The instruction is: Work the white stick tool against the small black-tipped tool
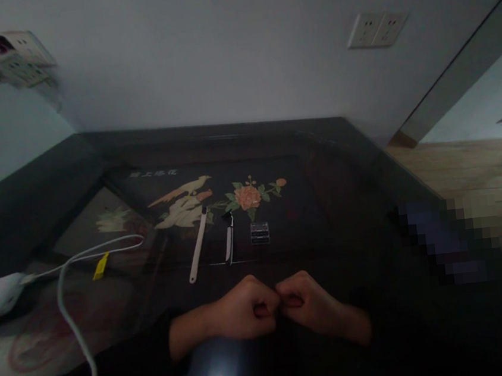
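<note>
Curled left hand (252, 306) and right hand (312, 301) into loose fists, close together at the table (339, 220).
Had a clear case (260, 233) lying ahead of the left hand, a razor (229, 238) just left of it, a pale stick (198, 247) farther left, and a yellow tag (101, 266) well apart beyond.

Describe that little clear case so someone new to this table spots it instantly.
On the dark table, find the orange flower design. Between that design and the curled left hand and right hand lies the small clear case. It is squat and boxy, while its neighbours to the left, the razor-like tool and the pale stick, are long and slim.
</note>
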Action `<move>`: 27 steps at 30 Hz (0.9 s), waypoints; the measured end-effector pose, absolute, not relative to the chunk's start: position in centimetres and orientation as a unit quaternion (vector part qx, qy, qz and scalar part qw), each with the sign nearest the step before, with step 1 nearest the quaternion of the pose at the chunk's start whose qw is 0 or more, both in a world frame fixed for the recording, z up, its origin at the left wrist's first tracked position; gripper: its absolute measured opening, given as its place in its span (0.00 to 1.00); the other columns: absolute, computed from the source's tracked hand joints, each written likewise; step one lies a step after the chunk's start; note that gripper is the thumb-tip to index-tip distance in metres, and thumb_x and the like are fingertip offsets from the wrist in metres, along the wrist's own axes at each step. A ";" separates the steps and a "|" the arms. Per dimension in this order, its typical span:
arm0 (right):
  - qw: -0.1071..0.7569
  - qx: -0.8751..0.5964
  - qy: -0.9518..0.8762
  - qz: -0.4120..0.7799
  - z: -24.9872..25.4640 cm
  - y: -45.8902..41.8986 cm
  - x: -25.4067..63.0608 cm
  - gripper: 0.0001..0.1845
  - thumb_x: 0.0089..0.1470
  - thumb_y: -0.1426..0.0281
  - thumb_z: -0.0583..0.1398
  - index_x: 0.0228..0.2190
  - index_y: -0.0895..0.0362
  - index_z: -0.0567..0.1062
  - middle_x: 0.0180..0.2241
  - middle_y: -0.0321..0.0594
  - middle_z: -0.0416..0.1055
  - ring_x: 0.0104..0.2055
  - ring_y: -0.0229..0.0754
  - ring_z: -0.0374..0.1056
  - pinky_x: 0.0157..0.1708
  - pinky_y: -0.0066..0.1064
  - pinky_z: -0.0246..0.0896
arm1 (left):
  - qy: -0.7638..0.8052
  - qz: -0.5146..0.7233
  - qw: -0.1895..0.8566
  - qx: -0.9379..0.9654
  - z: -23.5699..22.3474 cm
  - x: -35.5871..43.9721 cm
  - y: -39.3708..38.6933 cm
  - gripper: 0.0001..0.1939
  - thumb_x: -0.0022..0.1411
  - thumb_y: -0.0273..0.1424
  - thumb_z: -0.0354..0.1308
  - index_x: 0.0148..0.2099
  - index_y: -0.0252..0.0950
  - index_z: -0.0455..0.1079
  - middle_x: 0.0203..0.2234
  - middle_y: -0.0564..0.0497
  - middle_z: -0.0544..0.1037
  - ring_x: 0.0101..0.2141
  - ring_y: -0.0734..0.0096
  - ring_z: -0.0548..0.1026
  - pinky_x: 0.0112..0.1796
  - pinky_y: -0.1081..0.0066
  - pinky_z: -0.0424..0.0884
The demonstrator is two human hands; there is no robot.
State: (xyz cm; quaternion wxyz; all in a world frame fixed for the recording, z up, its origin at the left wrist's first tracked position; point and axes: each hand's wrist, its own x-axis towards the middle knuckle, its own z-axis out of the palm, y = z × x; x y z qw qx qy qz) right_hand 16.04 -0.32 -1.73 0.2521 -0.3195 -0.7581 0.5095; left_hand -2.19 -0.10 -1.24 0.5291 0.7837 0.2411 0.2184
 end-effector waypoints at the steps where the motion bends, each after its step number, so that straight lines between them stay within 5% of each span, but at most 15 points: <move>1: 0.253 -0.321 -0.757 0.511 -1.7 -0.3 16.0 0.16 0.35 0.82 0.53 0.15 0.54 0.49 0.15 0.25 0.42 0.19 0.30 0.41 0.20 0.26 0.35 | 0.241 0.222 0.527 0.784 -1.2 -2.2 -0.1 0.14 0.41 0.17 0.49 0.18 0.37 0.47 0.13 0.62 0.48 0.17 0.82 0.48 0.19 0.75 0.46; 6: 0.265 -0.337 -0.738 0.521 -1.5 0.2 16.2 0.17 0.37 0.79 0.53 0.15 0.54 0.48 0.16 0.25 0.42 0.20 0.30 0.40 0.19 0.25 0.36 | 0.255 0.231 0.510 0.789 -1.3 -2.1 -0.1 0.15 0.40 0.18 0.49 0.18 0.38 0.45 0.13 0.62 0.48 0.17 0.82 0.48 0.19 0.75 0.45; 11: 0.314 -0.385 -0.710 0.499 -1.3 0.3 15.9 0.19 0.44 0.73 0.54 0.15 0.53 0.47 0.16 0.26 0.42 0.20 0.31 0.40 0.20 0.26 0.38 | 0.377 0.292 0.381 0.793 -1.0 -2.1 -0.1 0.15 0.48 0.21 0.49 0.20 0.38 0.45 0.14 0.61 0.51 0.18 0.81 0.51 0.22 0.75 0.48; 19: 0.360 -0.445 -0.685 0.451 -1.7 -0.4 14.8 0.20 0.48 0.70 0.54 0.16 0.53 0.46 0.17 0.27 0.42 0.21 0.31 0.40 0.20 0.27 0.38 | 0.623 0.206 0.084 0.750 2.0 -6.4 4.3 0.06 0.62 0.34 0.50 0.40 0.39 0.65 0.28 0.52 0.73 0.31 0.67 0.72 0.32 0.70 0.62; 27: 0.343 -0.430 -0.698 0.459 -1.7 -0.2 15.0 0.21 0.49 0.70 0.55 0.16 0.53 0.46 0.16 0.27 0.42 0.20 0.31 0.40 0.20 0.27 0.37 | 0.656 0.109 -0.008 0.747 1.2 -7.4 5.0 0.11 0.65 0.36 0.48 0.38 0.37 0.68 0.35 0.47 0.78 0.36 0.60 0.75 0.39 0.64 0.63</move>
